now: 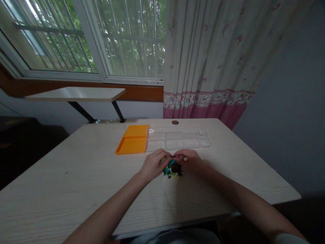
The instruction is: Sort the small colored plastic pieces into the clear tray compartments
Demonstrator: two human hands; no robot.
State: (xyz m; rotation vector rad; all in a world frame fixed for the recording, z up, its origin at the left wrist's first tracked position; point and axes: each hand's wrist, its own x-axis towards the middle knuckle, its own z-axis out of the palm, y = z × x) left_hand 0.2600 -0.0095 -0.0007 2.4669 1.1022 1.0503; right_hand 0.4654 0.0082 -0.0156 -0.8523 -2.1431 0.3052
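Observation:
A heap of tiny coloured pieces (174,168), black, blue, green and pale yellow, lies on the table in the head view. From its left side my left hand (155,164) curls around the heap, fingertips at its far edge. My right hand (190,160) bends in from the right, its fingers closed at the heap's far right edge. Some pieces are hidden under the fingers, and their exact kind is too small to tell. Just beyond both hands sits a clear plastic box (175,139) with several compartments. An orange tray (134,139) in two sections adjoins its left end.
The pale wooden table (76,176) has a round cable hole (175,122) near its back edge. A raised white shelf (83,93) on black legs stands at the back left. Behind the table are a barred window (129,40) and a floral curtain (208,61).

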